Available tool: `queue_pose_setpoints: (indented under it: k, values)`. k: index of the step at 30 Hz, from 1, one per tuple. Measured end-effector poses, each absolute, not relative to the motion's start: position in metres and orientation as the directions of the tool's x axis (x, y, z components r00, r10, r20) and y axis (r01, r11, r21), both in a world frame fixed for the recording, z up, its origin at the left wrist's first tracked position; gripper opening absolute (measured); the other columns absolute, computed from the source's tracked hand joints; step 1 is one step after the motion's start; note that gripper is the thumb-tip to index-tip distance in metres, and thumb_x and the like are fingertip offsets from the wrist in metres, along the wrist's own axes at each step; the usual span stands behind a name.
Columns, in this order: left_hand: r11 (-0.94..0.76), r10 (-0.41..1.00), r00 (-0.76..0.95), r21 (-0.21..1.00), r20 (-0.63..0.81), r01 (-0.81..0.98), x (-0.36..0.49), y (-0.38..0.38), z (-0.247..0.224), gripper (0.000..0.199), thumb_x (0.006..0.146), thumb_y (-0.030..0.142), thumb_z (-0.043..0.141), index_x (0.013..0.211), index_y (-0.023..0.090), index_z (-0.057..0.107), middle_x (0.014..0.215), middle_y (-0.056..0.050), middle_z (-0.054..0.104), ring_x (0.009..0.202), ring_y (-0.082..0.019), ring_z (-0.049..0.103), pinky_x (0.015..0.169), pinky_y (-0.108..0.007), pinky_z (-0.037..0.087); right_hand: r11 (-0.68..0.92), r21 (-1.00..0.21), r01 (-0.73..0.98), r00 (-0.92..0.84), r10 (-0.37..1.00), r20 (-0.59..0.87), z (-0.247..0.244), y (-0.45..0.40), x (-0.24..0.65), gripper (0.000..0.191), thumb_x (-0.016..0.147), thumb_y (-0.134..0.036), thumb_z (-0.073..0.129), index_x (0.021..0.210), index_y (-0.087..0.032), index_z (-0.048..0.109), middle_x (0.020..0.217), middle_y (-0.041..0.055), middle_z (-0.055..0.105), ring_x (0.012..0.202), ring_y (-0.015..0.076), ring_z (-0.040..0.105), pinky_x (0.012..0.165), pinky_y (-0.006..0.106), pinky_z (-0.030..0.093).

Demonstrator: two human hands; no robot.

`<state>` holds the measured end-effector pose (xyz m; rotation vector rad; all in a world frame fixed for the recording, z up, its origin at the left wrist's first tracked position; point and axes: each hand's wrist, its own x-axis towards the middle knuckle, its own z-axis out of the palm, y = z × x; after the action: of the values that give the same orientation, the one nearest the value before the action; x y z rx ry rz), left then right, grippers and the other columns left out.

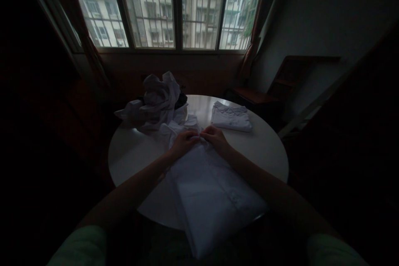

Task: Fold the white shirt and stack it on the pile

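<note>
A white shirt (208,191) lies spread over the round table, its lower end hanging past the near edge. Both hands meet at its upper part, near the collar. With fingers pinched, my left hand (184,141) grips the cloth there. My right hand (215,138) pinches the same spot from the other side, the fingertips of the two hands almost touching. Whether a button is between them is too small and dark to tell. Beyond the hands, on the right, rests a folded white shirt (231,117).
A crumpled heap of white clothes (160,97), with something dark in it, sits at the table's back left. The round white table (127,158) stands before a barred window (177,12). A wooden chair (264,91) is at the back right. The room is dim.
</note>
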<state>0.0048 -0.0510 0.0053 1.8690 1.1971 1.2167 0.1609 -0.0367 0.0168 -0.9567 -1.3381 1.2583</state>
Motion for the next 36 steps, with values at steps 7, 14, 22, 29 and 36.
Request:
queue_pose_setpoints:
  k: [7, 14, 22, 29, 36]
  values:
    - [-0.398, 0.915, 0.015, 0.898, 0.402, 0.188, -0.003, -0.052, 0.020, 0.022, 0.067, 0.035, 0.064, 0.077, 0.015, 0.066, 0.074, -0.001, 0.064, 0.070, -0.013, 0.056, 0.065, -0.023, 0.043, 0.245, -0.945, -0.219, 0.152, 0.965, 0.215, 0.023, -0.027, 0.178, 0.028, 0.048, -0.028, 0.069, 0.063, -0.018, 0.048, 0.055, -0.0068, 0.051, 0.046, 0.0059, 0.045, 0.046, 0.020, 0.035]
    - [-0.441, 0.850, -0.158, 0.843, 0.502, 0.308, -0.024, -0.041, 0.032, 0.020, 0.069, 0.034, 0.061, 0.075, 0.016, 0.065, 0.071, -0.001, 0.063, 0.069, -0.013, 0.055, 0.066, -0.024, 0.041, 0.362, -0.918, -0.163, 0.283, 0.908, 0.308, 0.028, -0.023, 0.185, 0.026, 0.052, -0.030, 0.064, 0.066, -0.019, 0.044, 0.059, -0.0068, 0.051, 0.044, 0.0049, 0.044, 0.042, 0.019, 0.033]
    - [-0.353, 0.853, -0.208, 0.823, 0.479, 0.445, -0.026, -0.041, 0.032, 0.015, 0.068, 0.028, 0.062, 0.075, 0.015, 0.064, 0.072, -0.001, 0.064, 0.068, -0.013, 0.055, 0.065, -0.024, 0.041, 0.408, -0.890, 0.203, -0.336, 0.883, 0.328, 0.038, -0.047, 0.177, 0.030, 0.063, -0.045, 0.061, 0.063, -0.018, 0.047, 0.047, -0.0071, 0.043, 0.041, 0.0065, 0.039, 0.042, 0.020, 0.028]
    - [-0.361, 0.824, -0.240, 0.802, 0.513, 0.476, -0.026, -0.036, 0.028, 0.015, 0.069, 0.029, 0.062, 0.077, 0.017, 0.063, 0.075, -0.001, 0.064, 0.071, -0.014, 0.055, 0.067, -0.025, 0.041, 0.653, -0.488, 0.579, -0.604, 0.745, 0.281, 0.035, -0.085, 0.157, 0.027, 0.066, -0.035, 0.064, 0.054, -0.016, 0.050, 0.050, -0.0048, 0.043, 0.047, 0.0061, 0.037, 0.048, 0.021, 0.021]
    - [-0.467, 0.710, -0.153, 0.622, 0.688, 0.628, -0.024, -0.043, 0.031, 0.015, 0.074, 0.025, 0.058, 0.087, 0.017, 0.060, 0.085, -0.004, 0.060, 0.079, -0.016, 0.055, 0.077, -0.029, 0.042, 0.620, -0.516, 0.591, -0.564, 0.775, 0.285, 0.034, -0.082, 0.154, 0.022, 0.070, -0.018, 0.048, 0.049, -0.017, 0.039, 0.048, -0.0053, 0.034, 0.048, 0.0071, 0.035, 0.050, 0.022, 0.020]
